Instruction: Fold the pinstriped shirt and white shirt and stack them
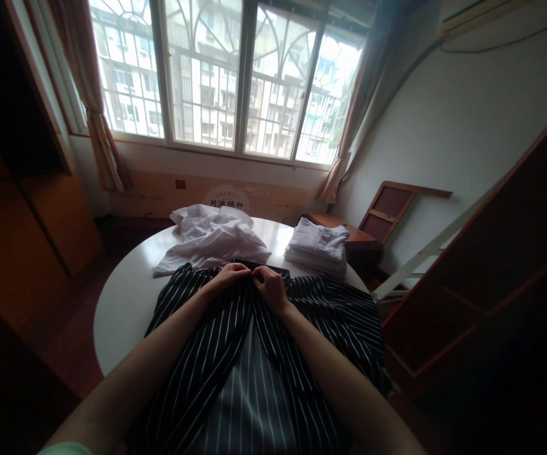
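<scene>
A black shirt with white stripes (197, 341) lies spread over the near part of the round table, its front parted below the collar and its striped inside showing. Both of my hands meet at the top of the opening, just under the dark collar. My left hand (230, 276) pinches the shirt's edge from the left. Close beside it, my right hand (270, 285) pinches the edge from the right, fingertips nearly touching. Any button between the fingers is too small to make out.
On the white round table (121, 303), a crumpled heap of white clothing (216, 237) lies behind the shirt. A folded white stack (318, 245) sits at the right. Beyond stand a wooden chair (372, 215) and a barred window (207, 82); a dark wooden panel (491, 297) leans at right.
</scene>
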{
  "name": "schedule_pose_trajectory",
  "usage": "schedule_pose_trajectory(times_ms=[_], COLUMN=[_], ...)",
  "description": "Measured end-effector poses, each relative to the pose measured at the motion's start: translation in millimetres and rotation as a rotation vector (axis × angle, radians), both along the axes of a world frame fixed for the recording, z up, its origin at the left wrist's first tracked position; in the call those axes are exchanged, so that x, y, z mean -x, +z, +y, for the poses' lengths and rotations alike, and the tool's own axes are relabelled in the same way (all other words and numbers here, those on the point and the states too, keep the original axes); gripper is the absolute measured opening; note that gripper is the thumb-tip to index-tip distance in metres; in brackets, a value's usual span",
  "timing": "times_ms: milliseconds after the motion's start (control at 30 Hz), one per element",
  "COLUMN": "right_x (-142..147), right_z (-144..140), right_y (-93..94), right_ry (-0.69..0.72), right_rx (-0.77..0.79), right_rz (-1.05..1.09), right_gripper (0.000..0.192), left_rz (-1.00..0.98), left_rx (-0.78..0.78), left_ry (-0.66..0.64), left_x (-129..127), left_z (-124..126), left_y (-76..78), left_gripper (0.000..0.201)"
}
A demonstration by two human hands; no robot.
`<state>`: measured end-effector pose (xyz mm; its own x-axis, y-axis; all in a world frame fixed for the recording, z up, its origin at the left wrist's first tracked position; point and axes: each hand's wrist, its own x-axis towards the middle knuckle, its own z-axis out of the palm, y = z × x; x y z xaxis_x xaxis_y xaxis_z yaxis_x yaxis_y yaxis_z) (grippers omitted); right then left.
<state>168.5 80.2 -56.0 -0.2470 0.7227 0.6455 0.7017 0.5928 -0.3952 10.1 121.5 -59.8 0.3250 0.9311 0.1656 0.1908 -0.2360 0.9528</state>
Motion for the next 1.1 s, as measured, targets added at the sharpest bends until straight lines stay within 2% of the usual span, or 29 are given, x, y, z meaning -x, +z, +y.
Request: schedule_pose_trajectory(times_ms=[167,300,400,567,700,800,967,1100], right_x=[2,1,1,1,1,0,0,3], right_z=[-1,0,0,-1,-1,1,5,0], right_y=[0.7,0.0,0.2,0.9,1.9,2.1,1.3,4.1], right_ry=[0.012,0.015,0.013,-0.016,-0.081,-0.107,-0.080,-0.209], right_rx=[-0.082,-0.090,-0.084,-0.097,-0.106,-0.083,-0.051,-0.138], right_rz=[-0.065,-0.063,-0.053,-0.156,-0.228,-0.187,-0.136,-0.142], right_gripper=[0.009,0.011,0.014,0.014,0.015,0.014,0.011,0.010], left_rz=[-0.064,-0.046,-0.022,-0.001,0.014,0.024,0.051,0.050], left_rx=[0.044,0.052,0.036,0.024,-0.001,-0.018,-0.037,-0.069], left_ry=[0.005,-0.013,-0.072,-0.148,-0.102,-0.033,-0.060,-0.022], left_x=[2,4,7,10,8,6,7,5], left_z=[0,-6,-9,-9,-8,-6,-3,-4], left_y=[0.6,5.0,8.2,9.0,7.1,4.9,2.6,0.7], left_gripper=[0.025,0.027,0.031,0.035,0.037,0.037,0.037,0.038])
